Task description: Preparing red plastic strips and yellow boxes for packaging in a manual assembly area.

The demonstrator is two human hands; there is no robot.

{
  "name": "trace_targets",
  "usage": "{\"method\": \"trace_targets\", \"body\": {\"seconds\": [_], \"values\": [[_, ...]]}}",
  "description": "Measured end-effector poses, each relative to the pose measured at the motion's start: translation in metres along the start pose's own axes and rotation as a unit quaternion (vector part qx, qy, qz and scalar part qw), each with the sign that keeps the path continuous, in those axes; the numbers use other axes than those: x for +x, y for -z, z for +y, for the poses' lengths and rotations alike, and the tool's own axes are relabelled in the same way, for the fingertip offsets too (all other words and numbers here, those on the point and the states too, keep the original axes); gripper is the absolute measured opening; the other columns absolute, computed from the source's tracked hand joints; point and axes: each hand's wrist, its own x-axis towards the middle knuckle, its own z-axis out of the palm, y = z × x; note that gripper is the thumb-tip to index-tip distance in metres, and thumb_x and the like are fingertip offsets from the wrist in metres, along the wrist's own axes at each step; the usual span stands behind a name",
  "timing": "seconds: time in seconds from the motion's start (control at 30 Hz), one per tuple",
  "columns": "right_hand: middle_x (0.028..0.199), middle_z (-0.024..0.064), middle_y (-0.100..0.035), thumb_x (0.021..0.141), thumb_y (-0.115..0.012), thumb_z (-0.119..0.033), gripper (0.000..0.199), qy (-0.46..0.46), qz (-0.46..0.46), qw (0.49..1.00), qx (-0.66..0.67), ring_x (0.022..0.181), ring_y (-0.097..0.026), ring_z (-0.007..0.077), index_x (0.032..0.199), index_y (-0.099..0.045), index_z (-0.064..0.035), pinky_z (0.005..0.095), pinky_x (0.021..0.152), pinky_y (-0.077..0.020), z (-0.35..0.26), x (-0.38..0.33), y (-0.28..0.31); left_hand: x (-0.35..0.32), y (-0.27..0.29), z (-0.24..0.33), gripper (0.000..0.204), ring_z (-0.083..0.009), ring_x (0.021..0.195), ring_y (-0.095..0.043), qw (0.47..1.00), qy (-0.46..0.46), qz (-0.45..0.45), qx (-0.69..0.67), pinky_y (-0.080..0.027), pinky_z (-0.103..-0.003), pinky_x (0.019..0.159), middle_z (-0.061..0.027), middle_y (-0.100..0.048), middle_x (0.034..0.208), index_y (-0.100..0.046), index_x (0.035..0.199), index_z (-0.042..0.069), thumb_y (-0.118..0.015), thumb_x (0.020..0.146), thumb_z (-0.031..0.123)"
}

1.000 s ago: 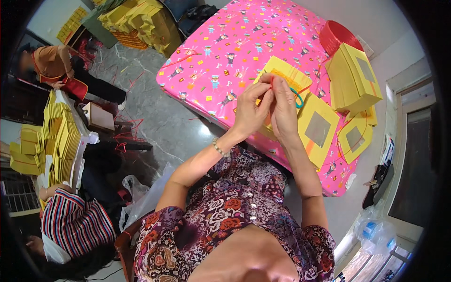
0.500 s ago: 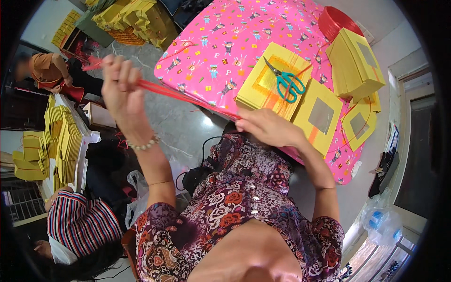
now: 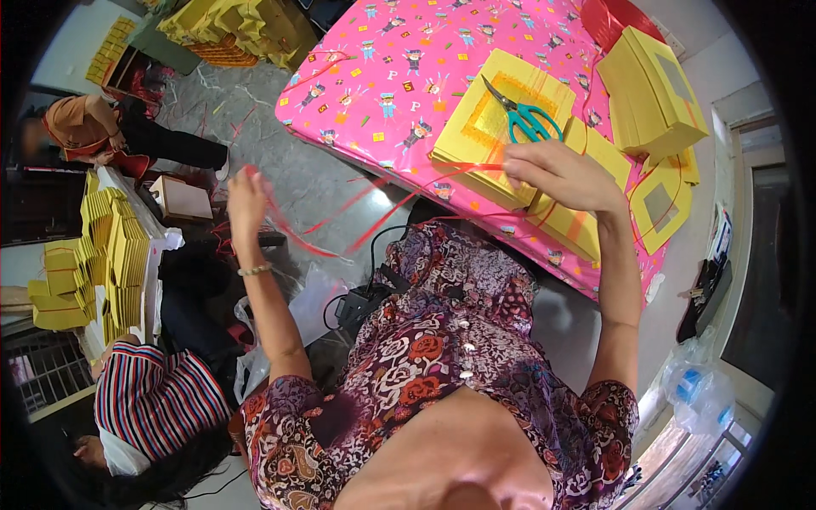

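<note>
My left hand is raised over the floor at the left, closed on red string that droops from it in a blurred curve. My right hand pinches more red strands just above the near table edge; their ends trail down to the left, over the floor. Behind the right hand, scissors with teal handles lie, blades apart, on a stack of yellow paper pieces with orange decoration. A second yellow stack is partly hidden under my right forearm.
A pink patterned cloth covers the table. At its right stand a tall yellow stack and a red basin. On the left, one person sits by yellow stacks; another wears a striped top. Plastic bottles stand lower right.
The string stretched between my hands has slackened and parted into loose strands. My left hand has moved lower and slightly right; my right hand has moved right and up, over the yellow stack.
</note>
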Motion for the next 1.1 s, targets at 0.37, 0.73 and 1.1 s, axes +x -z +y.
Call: {"method": "trace_targets", "body": {"seconds": [0.37,0.73,1.1], "values": [[0.071,0.0162,-0.057,0.098,-0.041,-0.031,0.035,0.050,0.032,0.991,-0.119,0.071,-0.057,0.0345,0.084,-0.052,-0.0006,0.0436,0.067,-0.0425,-0.030,0.059,-0.028,-0.059,0.031,0.216,0.029,-0.0081,0.069,-0.048,0.802,-0.157,-0.407,-0.407,-0.041,-0.022,0.064,0.0015,-0.051,0.078,-0.056,0.110,0.001,-0.040,0.100,0.024],[0.066,0.0004,-0.048,0.099,-0.043,-0.032,0.038,-0.098,-0.076,0.989,0.081,0.064,-0.044,0.0113,0.077,-0.054,-0.0029,0.0279,0.059,-0.0377,0.004,-0.021,0.054,-0.035,-0.002,0.053,0.024,-0.0014,0.055,-0.029,0.831,0.020,-0.232,-0.506,-0.022,-0.019,0.046,0.0085,-0.037,0.066,-0.049,0.083,0.010,-0.041,0.101,0.024],[0.063,0.0147,-0.053,0.094,-0.049,-0.026,0.030,-0.059,0.077,0.989,-0.112,0.060,-0.056,0.0283,0.076,-0.053,-0.0010,0.0379,0.058,-0.0411,-0.018,0.001,0.036,-0.038,-0.018,0.021,0.041,-0.0402,0.110,-0.052,0.956,-0.207,-0.186,-0.094,-0.042,-0.046,0.092,-0.0212,-0.055,0.116,-0.047,0.125,0.006,-0.053,0.087,0.022]]}}
